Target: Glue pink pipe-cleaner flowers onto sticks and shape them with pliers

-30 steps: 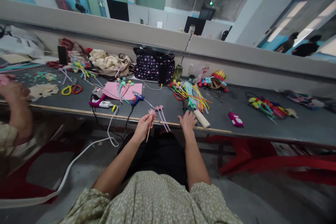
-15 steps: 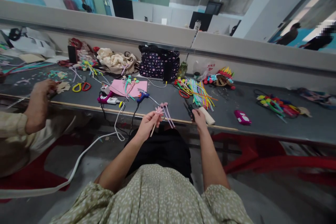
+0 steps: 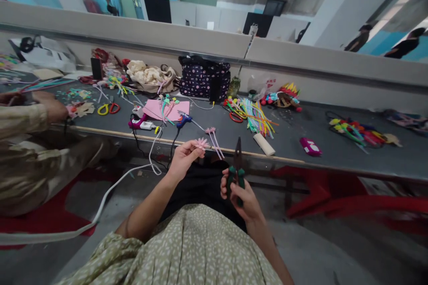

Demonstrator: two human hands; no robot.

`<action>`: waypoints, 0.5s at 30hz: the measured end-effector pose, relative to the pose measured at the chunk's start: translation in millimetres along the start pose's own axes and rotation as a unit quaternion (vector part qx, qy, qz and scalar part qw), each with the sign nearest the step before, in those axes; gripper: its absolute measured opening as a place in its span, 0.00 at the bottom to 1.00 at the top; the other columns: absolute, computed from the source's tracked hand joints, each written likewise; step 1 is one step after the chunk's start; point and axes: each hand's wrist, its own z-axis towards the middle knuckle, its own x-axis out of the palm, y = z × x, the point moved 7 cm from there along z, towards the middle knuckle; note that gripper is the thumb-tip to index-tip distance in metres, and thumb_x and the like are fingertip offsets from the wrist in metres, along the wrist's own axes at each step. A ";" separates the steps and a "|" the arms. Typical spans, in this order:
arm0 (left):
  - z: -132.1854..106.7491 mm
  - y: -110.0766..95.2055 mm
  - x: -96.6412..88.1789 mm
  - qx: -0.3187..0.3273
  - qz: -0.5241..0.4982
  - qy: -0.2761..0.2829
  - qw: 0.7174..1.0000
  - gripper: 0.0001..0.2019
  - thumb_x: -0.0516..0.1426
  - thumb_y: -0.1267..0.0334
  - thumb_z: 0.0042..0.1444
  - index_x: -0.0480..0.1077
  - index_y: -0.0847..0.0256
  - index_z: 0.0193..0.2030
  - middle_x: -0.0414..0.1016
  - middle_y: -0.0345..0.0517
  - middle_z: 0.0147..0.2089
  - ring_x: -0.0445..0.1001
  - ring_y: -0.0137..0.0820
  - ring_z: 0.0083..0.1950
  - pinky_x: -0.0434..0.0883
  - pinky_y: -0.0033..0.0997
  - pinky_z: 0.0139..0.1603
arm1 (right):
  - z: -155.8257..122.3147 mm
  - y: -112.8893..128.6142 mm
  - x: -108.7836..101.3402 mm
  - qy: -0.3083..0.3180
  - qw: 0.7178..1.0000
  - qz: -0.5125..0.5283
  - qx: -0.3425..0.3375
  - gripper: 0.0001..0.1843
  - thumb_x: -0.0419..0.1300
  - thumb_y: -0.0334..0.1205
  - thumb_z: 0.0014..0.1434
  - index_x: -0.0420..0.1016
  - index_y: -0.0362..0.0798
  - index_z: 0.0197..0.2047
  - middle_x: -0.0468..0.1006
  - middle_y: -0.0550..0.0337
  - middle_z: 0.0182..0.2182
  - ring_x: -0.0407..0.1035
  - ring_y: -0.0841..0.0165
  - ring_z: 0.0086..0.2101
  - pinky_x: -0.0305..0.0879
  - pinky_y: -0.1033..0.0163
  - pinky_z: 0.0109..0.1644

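My left hand (image 3: 182, 157) is closed around a small pink flower (image 3: 202, 143) on a stick, held just in front of the table's wooden edge (image 3: 133, 137). My right hand (image 3: 241, 197) grips dark pliers with green handles (image 3: 237, 165), their jaws pointing up, over my lap. More pink flower sticks (image 3: 214, 139) lie on the table just beyond the flower. A bundle of coloured pipe cleaners (image 3: 254, 116) and red-handled scissors (image 3: 235, 117) lie farther back.
A blue glue gun (image 3: 183, 120), pink paper sheet (image 3: 167, 109), power strip (image 3: 143, 125) with white cable, dotted bag (image 3: 204, 78) and pink case (image 3: 310, 146) sit on the grey table. Another person's sleeve and hand (image 3: 36, 111) work at left. Red stools stand below.
My right hand left the table by the pipe cleaners, picked up the pliers and drew back toward my lap. My left hand keeps holding the pink flower.
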 end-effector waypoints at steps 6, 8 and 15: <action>-10.0 -9.4 2.3 -0.006 -0.041 -0.005 0.999 0.13 0.68 0.56 0.45 0.75 0.63 0.31 0.76 0.43 0.29 0.73 0.29 0.28 0.72 0.29 0.33 | -13.5 -5.4 5.4 -0.041 0.994 -0.102 -0.007 0.18 0.67 0.46 0.56 0.78 0.51 0.49 0.76 0.55 0.37 0.69 0.65 0.34 0.66 0.61 0.38; -13.1 -12.7 5.6 -0.003 -0.052 0.002 0.999 0.13 0.68 0.56 0.46 0.75 0.63 0.32 0.75 0.43 0.28 0.72 0.28 0.28 0.72 0.29 0.33 | -12.8 -6.9 9.9 -0.028 0.996 -0.078 0.008 0.19 0.66 0.47 0.56 0.77 0.50 0.50 0.75 0.57 0.32 0.67 0.67 0.30 0.65 0.62 0.34; -16.8 -15.1 13.6 -0.002 -0.068 0.020 0.997 0.11 0.67 0.57 0.48 0.75 0.62 0.33 0.75 0.43 0.29 0.72 0.28 0.28 0.72 0.29 0.33 | -17.7 -4.9 32.3 0.036 0.998 0.013 0.041 0.23 0.64 0.49 0.58 0.75 0.50 0.54 0.74 0.57 0.31 0.72 0.66 0.29 0.69 0.58 0.38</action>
